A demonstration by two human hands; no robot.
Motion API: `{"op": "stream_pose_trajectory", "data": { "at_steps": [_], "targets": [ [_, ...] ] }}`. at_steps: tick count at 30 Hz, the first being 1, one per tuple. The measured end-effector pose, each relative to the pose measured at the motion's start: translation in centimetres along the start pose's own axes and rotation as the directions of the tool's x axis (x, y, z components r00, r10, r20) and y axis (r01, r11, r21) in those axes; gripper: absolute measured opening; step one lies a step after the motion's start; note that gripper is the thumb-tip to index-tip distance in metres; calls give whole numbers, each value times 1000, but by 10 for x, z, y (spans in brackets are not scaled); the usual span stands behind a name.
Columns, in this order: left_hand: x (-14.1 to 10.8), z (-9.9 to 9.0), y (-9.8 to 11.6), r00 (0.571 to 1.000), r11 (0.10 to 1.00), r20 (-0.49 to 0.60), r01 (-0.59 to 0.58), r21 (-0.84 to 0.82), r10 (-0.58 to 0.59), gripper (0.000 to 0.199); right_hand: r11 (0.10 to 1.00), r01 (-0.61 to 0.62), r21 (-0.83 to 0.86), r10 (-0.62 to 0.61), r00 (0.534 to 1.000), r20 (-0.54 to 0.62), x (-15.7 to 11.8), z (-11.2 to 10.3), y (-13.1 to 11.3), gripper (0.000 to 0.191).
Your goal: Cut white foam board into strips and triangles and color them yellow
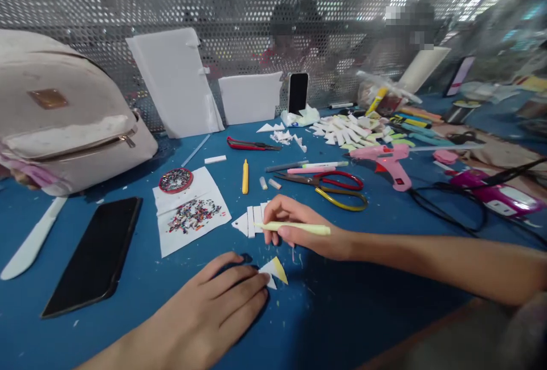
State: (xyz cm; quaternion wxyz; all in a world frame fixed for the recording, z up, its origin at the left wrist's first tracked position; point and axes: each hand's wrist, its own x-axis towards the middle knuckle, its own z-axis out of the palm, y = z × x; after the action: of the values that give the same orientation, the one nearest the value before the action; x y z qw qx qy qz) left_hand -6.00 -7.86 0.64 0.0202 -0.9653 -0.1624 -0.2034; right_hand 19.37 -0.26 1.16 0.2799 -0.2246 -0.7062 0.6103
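Observation:
My right hand (294,224) is closed around a pale yellow marker (305,228), its tip pointing left over a row of white foam strips (251,222). At the left end of that row is a pointed piece with a dark dot, like a fish's head; my fingers hide the right end. My left hand (226,307) lies palm down on the blue table, fingers stretched out. Its fingertips touch a small white tail-shaped piece (270,272) with a yellow edge (280,271).
Left are a paper with beads (194,216), a red-rimmed dish (176,181), a black phone (94,256), a white knife (34,239) and a backpack (72,113). Ahead lie scissors (342,190), a yellow marker (245,177) and a cutter (252,145). A pink glue gun (391,159) and cables stand right.

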Motion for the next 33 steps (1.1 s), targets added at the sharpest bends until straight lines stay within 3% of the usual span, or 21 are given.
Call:
{"op": "stream_pose_trajectory", "data": {
  "at_steps": [4,10,18,22,26,29,33],
  "targets": [
    [1,1,-1,1000,1000,10,14,-13,-14,39,998,-2,68,2,1000,5,-6,-3,4,26],
    [2,8,-4,996,999,-74,50,-18,-51,41,997,-68,-36,69,997,24,-11,-4,7,35],
    [4,-2,-4,996,998,60,60,6,-60,35,959,-48,-280,58,998,28,-6,-4,1,26],
    [3,0,-4,996,997,44,80,20,-81,35,963,-44,-267,65,995,73,-6,-4,1,28],
    [3,4,-5,999,998,-2,54,37,-54,37,959,-55,-276,69,997,43,-6,-5,1,27],
    [2,5,-5,999,998,-4,48,34,-47,37,966,-44,-254,71,992,100,-5,-5,1,31],
    [5,2,-5,999,999,11,38,31,-39,39,965,-60,-254,78,995,61,-6,-5,1,29]
  ]
}}
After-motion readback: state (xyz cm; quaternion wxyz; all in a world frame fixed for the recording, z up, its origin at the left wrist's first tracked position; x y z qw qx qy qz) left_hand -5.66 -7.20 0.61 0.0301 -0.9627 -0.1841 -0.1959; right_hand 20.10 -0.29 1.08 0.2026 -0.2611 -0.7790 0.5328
